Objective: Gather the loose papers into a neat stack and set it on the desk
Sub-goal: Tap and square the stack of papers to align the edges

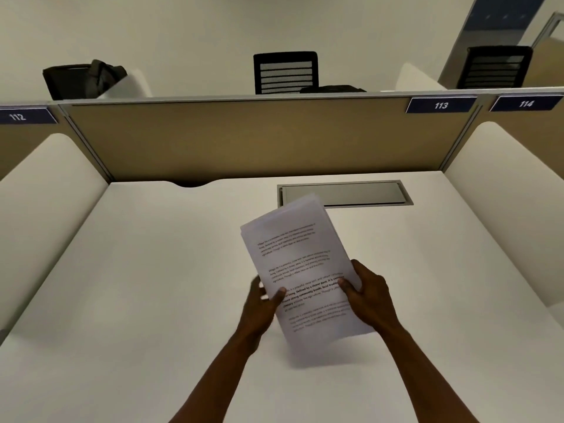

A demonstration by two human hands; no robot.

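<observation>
A stack of white printed papers [297,254] is held above the middle of the white desk [152,270], tilted with its top edge leaning to the left. My left hand [262,303] grips the stack's left edge, thumb on the printed face. My right hand [369,296] grips the right edge, thumb also on top. The sheets lie roughly together, with edges slightly fanned at the top. No loose sheets lie on the desk.
A grey cable-tray lid [345,193] is set into the desk behind the papers. A tan partition [244,138] closes the back, with white side dividers [45,190] left and right. Black chairs [285,73] stand beyond the partition.
</observation>
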